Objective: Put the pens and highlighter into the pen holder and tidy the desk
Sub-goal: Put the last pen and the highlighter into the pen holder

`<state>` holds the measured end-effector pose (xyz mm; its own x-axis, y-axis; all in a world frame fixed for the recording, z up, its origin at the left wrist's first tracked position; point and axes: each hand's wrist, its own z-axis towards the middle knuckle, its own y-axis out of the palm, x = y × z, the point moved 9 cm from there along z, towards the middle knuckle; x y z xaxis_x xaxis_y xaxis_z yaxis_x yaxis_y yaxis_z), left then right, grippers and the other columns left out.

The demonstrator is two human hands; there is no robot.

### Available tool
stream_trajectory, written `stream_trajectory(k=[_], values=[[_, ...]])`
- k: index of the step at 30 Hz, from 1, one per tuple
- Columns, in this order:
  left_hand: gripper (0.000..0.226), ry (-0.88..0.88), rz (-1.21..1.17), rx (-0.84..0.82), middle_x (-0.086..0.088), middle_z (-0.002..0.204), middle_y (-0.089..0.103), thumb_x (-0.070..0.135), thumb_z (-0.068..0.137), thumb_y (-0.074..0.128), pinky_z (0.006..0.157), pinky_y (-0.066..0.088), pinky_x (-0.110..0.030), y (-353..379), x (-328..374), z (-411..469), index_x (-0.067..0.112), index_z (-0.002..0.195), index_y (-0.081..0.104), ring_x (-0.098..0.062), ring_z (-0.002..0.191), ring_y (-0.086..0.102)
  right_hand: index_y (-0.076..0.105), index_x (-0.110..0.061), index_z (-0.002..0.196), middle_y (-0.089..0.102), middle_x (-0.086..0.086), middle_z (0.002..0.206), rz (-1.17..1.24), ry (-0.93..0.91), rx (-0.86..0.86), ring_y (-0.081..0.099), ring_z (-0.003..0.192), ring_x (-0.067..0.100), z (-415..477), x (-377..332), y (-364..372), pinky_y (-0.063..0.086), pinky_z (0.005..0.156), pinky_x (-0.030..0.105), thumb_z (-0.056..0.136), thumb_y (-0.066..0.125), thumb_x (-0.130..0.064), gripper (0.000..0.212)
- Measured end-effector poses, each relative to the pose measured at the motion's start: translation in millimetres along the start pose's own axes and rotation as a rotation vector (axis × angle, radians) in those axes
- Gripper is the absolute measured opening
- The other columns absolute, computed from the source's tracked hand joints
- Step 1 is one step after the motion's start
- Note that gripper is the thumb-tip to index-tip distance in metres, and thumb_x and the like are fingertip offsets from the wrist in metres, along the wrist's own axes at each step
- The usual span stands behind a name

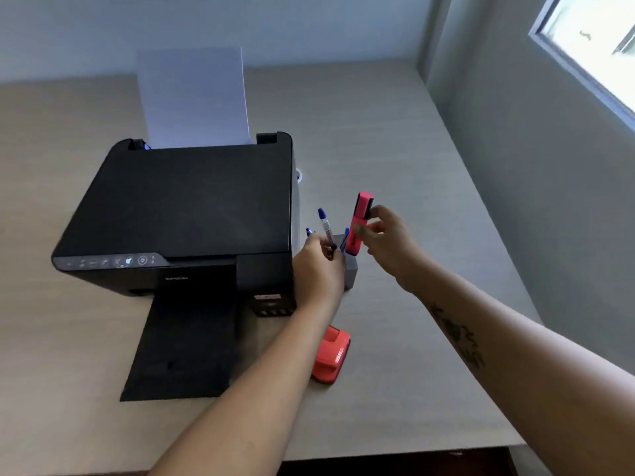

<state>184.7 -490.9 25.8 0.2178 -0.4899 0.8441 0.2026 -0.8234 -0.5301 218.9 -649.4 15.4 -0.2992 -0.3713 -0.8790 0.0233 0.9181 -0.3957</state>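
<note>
A grey pen holder [352, 269] stands on the desk just right of the printer, partly hidden behind my left hand. My left hand [318, 269] is closed around blue-capped pens [324, 225], whose tops stick up above my fingers. Another blue pen [345, 237] stands inside the holder. My right hand [388, 240] pinches a pink highlighter [359, 219] that stands upright with its lower end in the holder.
A black printer [185, 214] with white paper [194, 97] in its rear feed and an extended output tray [185, 345] fills the desk's left middle. A red stapler [331, 355] lies near the front. A wall and window are to the right.
</note>
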Motion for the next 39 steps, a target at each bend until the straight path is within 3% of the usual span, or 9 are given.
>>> stream_trajectory(k=[5,9,13,19,26,31,39], values=[[0.01,-0.025,0.061,0.068,-0.012,0.091,0.075,0.009,0.086,0.064,0.068,0.042,-0.023,14.4,-11.6,-1.3,0.006,0.094,0.067,-0.028,0.086,0.069,0.059,-0.029,0.102,0.06,-0.002,0.079,0.005,0.008,-0.072,0.059,0.074,0.021,12.4,17.9,13.8,0.055,0.08,0.051,0.091,0.059,-0.025,0.011],[0.012,-0.026,0.045,0.096,-0.013,0.093,0.075,0.006,0.085,0.064,0.071,0.046,-0.025,18.5,-18.8,-5.8,0.004,0.096,0.068,-0.028,0.088,0.07,0.06,-0.027,0.095,0.059,-0.004,0.073,0.006,-0.01,-0.105,0.057,0.067,0.015,15.4,24.3,21.4,0.054,0.075,0.043,0.091,0.061,-0.021,0.008],[0.016,-0.047,0.051,0.111,-0.013,0.096,0.075,0.013,0.086,0.065,0.073,0.05,-0.029,19.8,-22.1,-4.6,0.005,0.1,0.068,-0.027,0.09,0.07,0.064,-0.025,0.099,0.058,-0.003,0.075,-0.042,-0.014,-0.113,0.055,0.069,0.019,16.1,31.5,24.4,0.05,0.069,0.038,0.088,0.064,-0.024,0.011],[0.025,-0.029,0.088,0.092,-0.014,0.106,0.071,0.016,0.086,0.067,0.08,0.05,-0.031,11.1,-28.4,-9.9,0.005,0.108,0.065,-0.027,0.097,0.066,0.064,-0.022,0.106,0.057,-0.003,0.083,-0.078,-0.041,-0.081,0.049,0.063,0.012,3.4,31.5,14.8,0.035,0.055,0.024,0.086,0.068,-0.025,0.021],[0.025,0.118,0.264,-0.035,-0.015,0.111,0.067,0.012,0.09,0.062,0.089,0.05,-0.037,12.1,-24.2,-20.8,0.004,0.113,0.066,-0.031,0.1,0.063,0.063,-0.02,0.106,0.065,0.003,0.101,-0.205,-0.035,-0.033,0.061,0.089,0.022,-56.8,58.6,20.4,0.048,0.071,0.034,0.089,0.061,-0.026,0.018],[0.027,0.199,0.316,-0.082,-0.016,0.116,0.066,0.013,0.095,0.056,0.09,0.047,-0.033,12.4,-21.6,-19.2,0.003,0.118,0.065,-0.029,0.108,0.061,0.062,-0.021,0.119,0.06,0.0,0.118,-0.266,-0.002,-0.056,0.056,0.108,0.016,-105.8,90.2,47.6,0.046,0.089,0.03,0.089,0.063,-0.03,0.031],[0.024,0.254,0.362,-0.19,-0.02,0.116,0.062,0.012,0.096,0.052,0.092,0.046,-0.038,19.3,-25.3,-17.3,-0.001,0.11,0.065,-0.034,0.106,0.059,0.06,-0.02,0.125,0.055,0.004,0.133,-0.36,-0.072,-0.047,0.05,0.118,0.029,-147.3,102.5,95.2,0.042,0.098,0.035,0.083,0.069,-0.044,0.049]])
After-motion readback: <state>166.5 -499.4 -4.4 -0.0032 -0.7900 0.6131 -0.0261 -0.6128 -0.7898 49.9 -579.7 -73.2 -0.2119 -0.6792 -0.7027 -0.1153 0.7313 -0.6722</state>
